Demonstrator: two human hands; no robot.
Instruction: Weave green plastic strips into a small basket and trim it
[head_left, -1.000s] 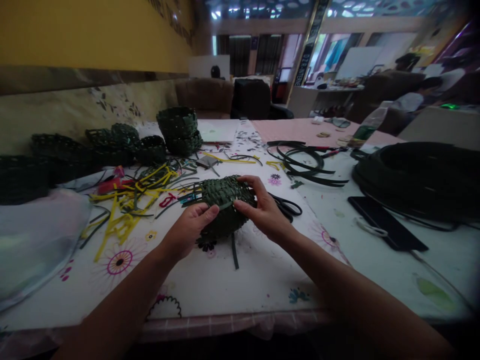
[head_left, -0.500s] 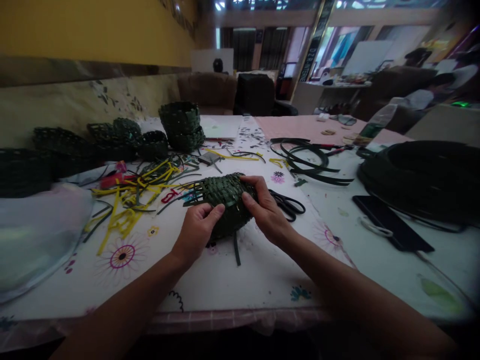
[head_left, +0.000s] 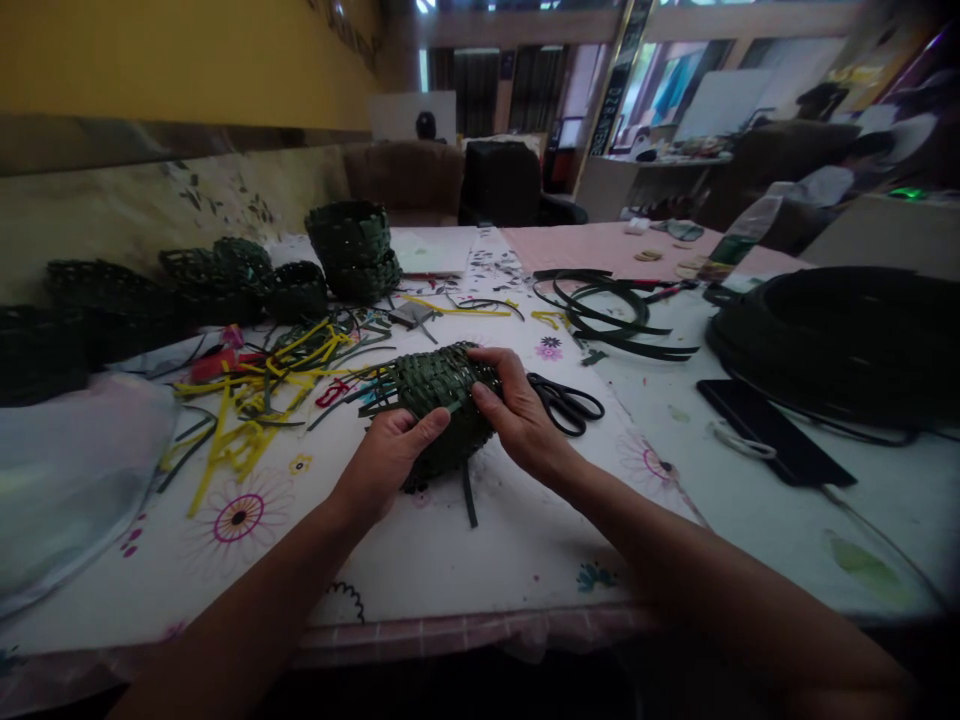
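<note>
A dark green woven basket [head_left: 442,385] lies on its side over the flowered tablecloth, with loose strip ends sticking out at its left and one strip hanging below it. My left hand [head_left: 394,450] grips its lower left part, thumb on the weave and the other fingers mostly hidden. On the right side, my right hand [head_left: 514,405] holds the basket between thumb and bent fingers. Black scissors [head_left: 568,403] lie just beyond my right hand, partly behind it.
Yellow and green strips [head_left: 255,400] are scattered at the left, before several woven baskets [head_left: 352,250]. A plastic bag [head_left: 75,480] lies near left. Coiled strips [head_left: 607,310], a bottle [head_left: 742,235], a phone [head_left: 772,430] and a big dark strip coil [head_left: 840,350] are at the right.
The whole view has shifted slightly, so the table things appear a little further left and up. Both hands keep their hold on the basket, with barely any change in their pose.
</note>
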